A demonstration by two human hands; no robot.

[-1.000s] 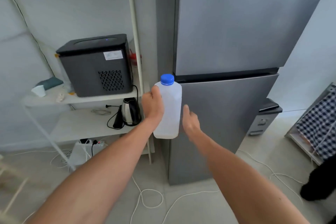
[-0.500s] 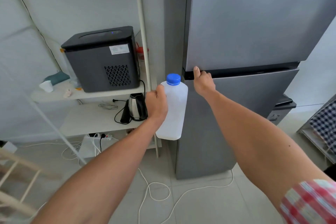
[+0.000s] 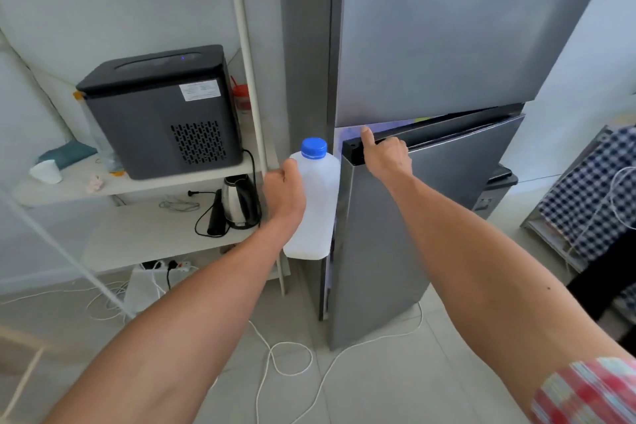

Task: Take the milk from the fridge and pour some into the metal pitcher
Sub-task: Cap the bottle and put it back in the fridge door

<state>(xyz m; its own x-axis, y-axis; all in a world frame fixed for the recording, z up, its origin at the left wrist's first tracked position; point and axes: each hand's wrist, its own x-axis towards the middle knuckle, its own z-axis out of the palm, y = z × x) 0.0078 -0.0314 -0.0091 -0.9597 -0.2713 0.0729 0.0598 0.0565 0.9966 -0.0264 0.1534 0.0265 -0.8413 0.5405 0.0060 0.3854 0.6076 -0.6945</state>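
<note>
Already the milk bottle (image 3: 315, 203) is out and in the left hand (image 3: 284, 194), whose fingers curl round its side, so the fetching part of the task looks done; by its pale, evenly white body I cannot tell how full it is. It hangs in the air just left of the fridge (image 3: 430, 45), at the height of the lower door (image 3: 395, 234), which stands slightly ajar with a lit gap showing along its top and left edge. The right hand (image 3: 387, 157) grips that door's top edge, fingers hooked over it and the thumb raised. Whether the door is being swung open or shut cannot be read from this one view. No metal pitcher is in view, so the pouring seems wholly left to do, and the blue cap (image 3: 314, 147) is on the neck, so it would have to come off first. The bottle's long axis runs close to vertical, cap upward and base toward the floor, leaning only a little. On the shelf (image 3: 144, 234) to the left sit a black appliance (image 3: 161, 110) and a kettle (image 3: 239, 201)
</note>
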